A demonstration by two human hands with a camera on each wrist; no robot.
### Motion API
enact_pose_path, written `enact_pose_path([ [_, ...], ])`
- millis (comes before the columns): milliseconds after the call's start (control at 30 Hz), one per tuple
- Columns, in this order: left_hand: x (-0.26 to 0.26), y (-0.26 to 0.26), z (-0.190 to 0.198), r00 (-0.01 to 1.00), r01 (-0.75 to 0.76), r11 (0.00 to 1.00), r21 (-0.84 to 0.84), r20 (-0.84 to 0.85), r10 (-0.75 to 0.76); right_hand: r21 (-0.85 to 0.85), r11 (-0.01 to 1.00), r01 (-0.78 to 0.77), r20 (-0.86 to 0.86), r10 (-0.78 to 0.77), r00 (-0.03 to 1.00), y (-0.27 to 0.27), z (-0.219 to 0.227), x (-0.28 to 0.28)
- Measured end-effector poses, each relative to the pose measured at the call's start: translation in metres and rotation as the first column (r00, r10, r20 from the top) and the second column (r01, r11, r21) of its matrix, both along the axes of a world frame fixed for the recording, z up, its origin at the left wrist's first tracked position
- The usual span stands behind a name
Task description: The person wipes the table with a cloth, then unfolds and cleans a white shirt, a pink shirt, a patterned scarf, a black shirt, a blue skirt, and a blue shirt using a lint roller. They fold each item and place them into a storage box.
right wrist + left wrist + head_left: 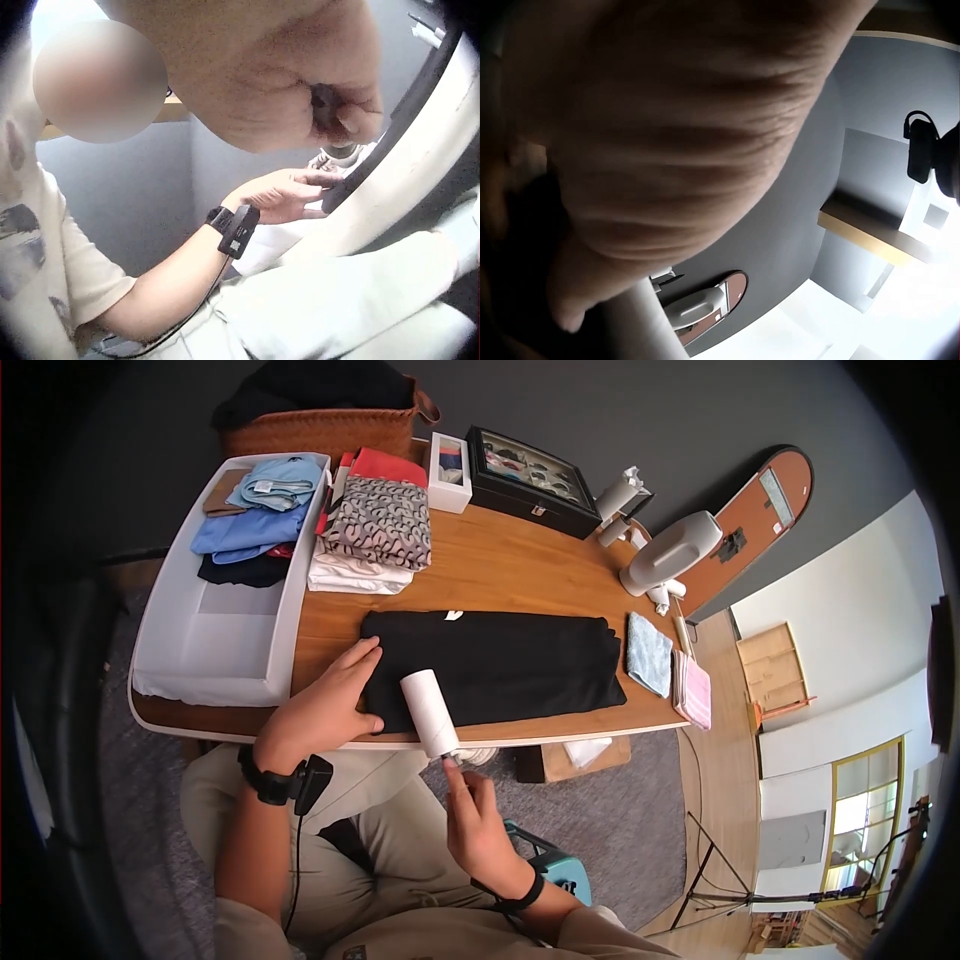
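A folded black garment (530, 665) lies along the front of the table, with a small white label at its far edge. My left hand (318, 708) rests on its left end, fingers extended and thumb near the front edge. In my right hand (482, 828) I grip the handle of a lint roller (430, 712). Its white roll overlaps the garment's front left part in the head view. Most of the handle is hidden in my fist. The left wrist view is filled largely by my left palm (682, 150), with the white roll below it.
At left stands a white box (250, 660) with folded clothes. Beside it are a stack of folded fabrics (380, 525) and a black display case (535, 475). A grey bottle (675, 550) stands at the back right, near blue (649, 653) and pink (692, 690) cloths.
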State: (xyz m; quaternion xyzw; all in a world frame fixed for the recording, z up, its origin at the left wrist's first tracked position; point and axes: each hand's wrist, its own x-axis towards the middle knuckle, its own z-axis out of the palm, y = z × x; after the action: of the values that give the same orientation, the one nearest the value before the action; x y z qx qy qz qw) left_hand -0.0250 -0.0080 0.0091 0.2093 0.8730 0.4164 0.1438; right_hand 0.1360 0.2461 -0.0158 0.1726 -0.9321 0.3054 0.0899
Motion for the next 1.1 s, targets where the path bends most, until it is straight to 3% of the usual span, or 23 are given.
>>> enact_pose_path([
  [100,0.007,0.003,0.001,0.999,0.030,0.998,-0.060,0.017,-0.029,0.016,1.000,-0.021,0.033,0.020,0.999,-0.002,-0.005,0.003],
  [167,0.007,0.003,-0.009,0.985,0.042,0.976,-0.213,-0.155,-0.077,0.076,0.994,-0.075,0.042,0.072,0.997,0.002,-0.012,0.002],
  [233,0.008,0.004,-0.008,0.987,0.045,0.972,-0.229,-0.142,-0.079,0.094,0.995,-0.022,0.036,0.019,0.999,0.016,-0.017,-0.005],
  [367,0.007,0.006,-0.005,0.992,0.042,0.965,-0.259,-0.104,-0.071,0.133,0.978,0.162,-0.093,-0.151,0.984,0.068,-0.017,-0.024],
  [433,0.008,0.006,-0.003,0.993,0.045,0.967,-0.251,-0.098,-0.072,0.184,0.926,0.330,-0.151,-0.305,0.940,0.107,-0.026,-0.033],
  [567,0.008,0.006,-0.004,0.993,0.038,0.965,-0.261,-0.100,-0.066,0.255,0.782,0.569,-0.080,-0.570,0.818,0.175,-0.013,-0.044],
  [700,0.009,0.007,-0.001,0.991,0.042,0.963,-0.267,-0.115,-0.075,0.219,0.704,0.676,-0.224,-0.638,0.737,0.242,-0.003,-0.048],
  [767,0.012,0.009,0.003,0.989,0.018,0.962,-0.273,-0.136,-0.057,0.150,0.661,0.735,-0.391,-0.643,0.658,0.260,0.000,-0.052],
  [900,0.022,0.020,0.009,0.935,-0.006,0.940,-0.342,-0.335,-0.116,0.064,0.666,0.743,-0.240,-0.712,0.660,0.282,0.010,-0.075],
  [967,0.029,0.029,0.020,0.918,0.141,0.961,-0.236,-0.332,-0.216,0.009,0.676,0.737,-0.159,-0.727,0.668,0.288,0.008,-0.096],
  [1033,0.032,0.032,0.004,0.890,0.145,0.952,-0.268,-0.385,-0.244,-0.072,0.821,0.566,-0.240,-0.565,0.789,0.294,-0.004,-0.119],
  [1100,0.031,0.032,0.001,0.883,0.113,0.965,-0.238,-0.421,-0.207,-0.043,0.834,0.550,-0.221,-0.545,0.809,0.301,-0.011,-0.133],
])
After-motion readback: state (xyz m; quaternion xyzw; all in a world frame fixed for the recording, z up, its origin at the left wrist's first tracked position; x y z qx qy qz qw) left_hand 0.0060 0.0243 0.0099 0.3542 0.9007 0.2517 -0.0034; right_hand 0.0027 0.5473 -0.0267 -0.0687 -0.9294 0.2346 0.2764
